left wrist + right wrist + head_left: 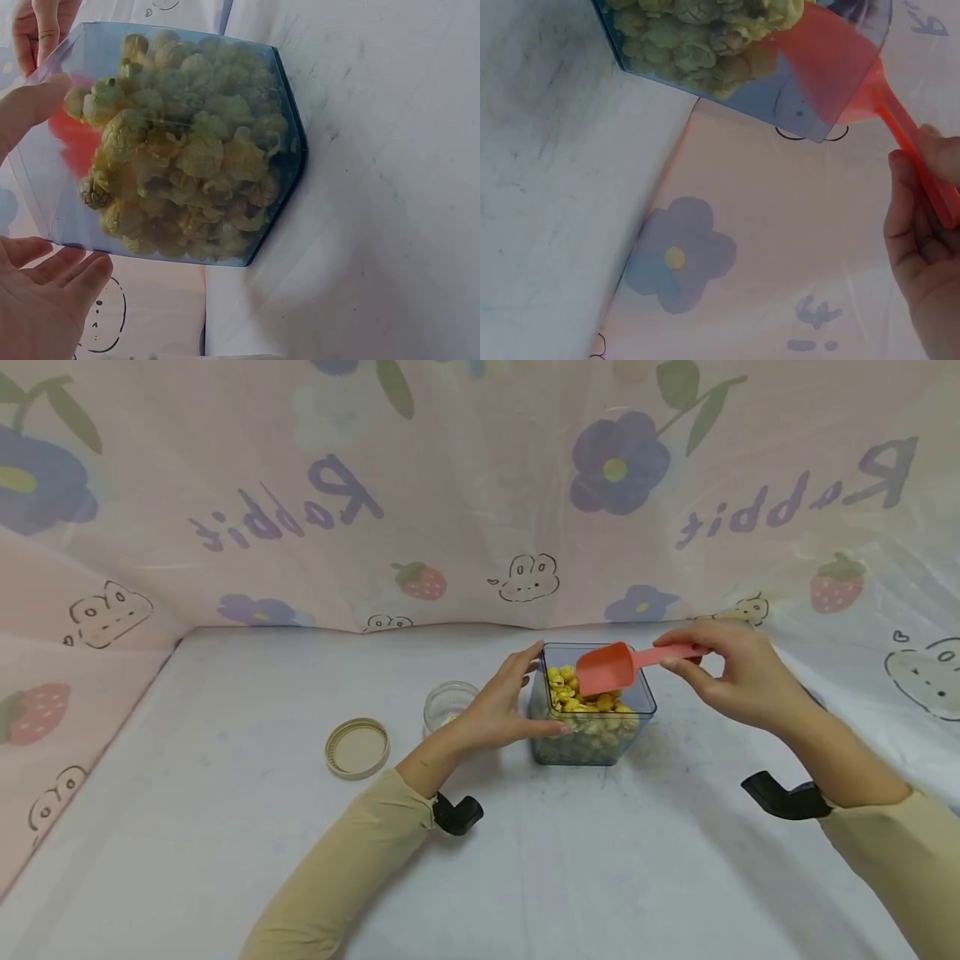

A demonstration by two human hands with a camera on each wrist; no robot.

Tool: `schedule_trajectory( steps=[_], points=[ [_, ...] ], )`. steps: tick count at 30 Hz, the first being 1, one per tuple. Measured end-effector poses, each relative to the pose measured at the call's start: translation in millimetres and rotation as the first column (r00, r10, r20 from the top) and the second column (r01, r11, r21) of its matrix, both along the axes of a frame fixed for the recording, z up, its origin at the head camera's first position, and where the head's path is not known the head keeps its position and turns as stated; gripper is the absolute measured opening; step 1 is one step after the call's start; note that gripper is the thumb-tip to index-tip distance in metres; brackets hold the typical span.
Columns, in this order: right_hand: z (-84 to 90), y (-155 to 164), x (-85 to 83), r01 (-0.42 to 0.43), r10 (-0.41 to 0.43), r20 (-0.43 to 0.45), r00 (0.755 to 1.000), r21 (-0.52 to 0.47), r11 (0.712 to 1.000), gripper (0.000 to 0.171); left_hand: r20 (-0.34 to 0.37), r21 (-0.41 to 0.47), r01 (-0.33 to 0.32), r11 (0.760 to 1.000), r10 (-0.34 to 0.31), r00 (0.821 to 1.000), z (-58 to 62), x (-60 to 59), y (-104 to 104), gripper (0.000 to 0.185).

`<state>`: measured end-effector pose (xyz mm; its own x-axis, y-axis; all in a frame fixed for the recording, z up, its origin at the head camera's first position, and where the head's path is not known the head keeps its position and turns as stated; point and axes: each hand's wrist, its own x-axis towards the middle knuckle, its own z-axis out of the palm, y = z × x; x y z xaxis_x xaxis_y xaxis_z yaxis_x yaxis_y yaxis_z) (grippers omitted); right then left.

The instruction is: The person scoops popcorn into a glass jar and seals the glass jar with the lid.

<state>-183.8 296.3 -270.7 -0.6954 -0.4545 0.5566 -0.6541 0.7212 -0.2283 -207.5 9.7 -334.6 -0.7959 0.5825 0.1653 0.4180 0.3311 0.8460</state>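
Scooping popcorn (pixel 566 700) out of the clear box (pixel 632 733) looks like the step in hand. The box stands upright on the white table (pixel 187 827), mostly filled, its top uncovered. Bracing it is the left hand (pixel 498 710), spread around the left side, with the thumb against the near wall and the fingers reaching to the far corner. The right hand (pixel 738 677) pinches the handle of a red scoop (pixel 607 670) between thumb and fingers; the scoop's bowl dips inside the box on the right, and its front meets the popcorn. Whether any pieces are already loaded I cannot tell. Behind the left wrist stands a small clear jar (pixel 442 693) with a little yellow showing in it, and to its left lies a round beige lid (pixel 357 748). The next move, I judge, calls for working the scoop's lip under the pieces, then levelling the bowl before raising it past the rim, while the left hand keeps the box from sliding or tipping.
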Motion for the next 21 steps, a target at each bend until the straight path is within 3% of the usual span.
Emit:
schedule_trajectory(
  steps=[5,9,16,21],
  points=[
    [-4.7,-2,-4.7,-0.034,0.035,0.027,0.999,-0.041,0.999,0.029,0.013,0.012,0.003,1.0,-0.004,1.0,-0.1,0.3,0,0.106],
    [-13.2,0,-6.1,-0.001,0.017,0.126,0.992,-0.124,0.992,0.026,0.012,0.016,0.008,1.0,-0.009,1.0,-0.3,0.8,1,0.106],
    [-22.4,6,-10.0,0.043,0.048,0.312,0.949,-0.278,0.96,0.022,0.007,0.024,-0.008,1.0,0.008,1.0,-1.8,-0.5,1,0.106],
    [-27.6,11,-12.5,0.065,0.056,0.361,0.931,-0.314,0.947,0.022,0.019,0.02,-0.015,1.0,0.015,1.0,-1.5,-0.7,1,0.105]
  ],
)
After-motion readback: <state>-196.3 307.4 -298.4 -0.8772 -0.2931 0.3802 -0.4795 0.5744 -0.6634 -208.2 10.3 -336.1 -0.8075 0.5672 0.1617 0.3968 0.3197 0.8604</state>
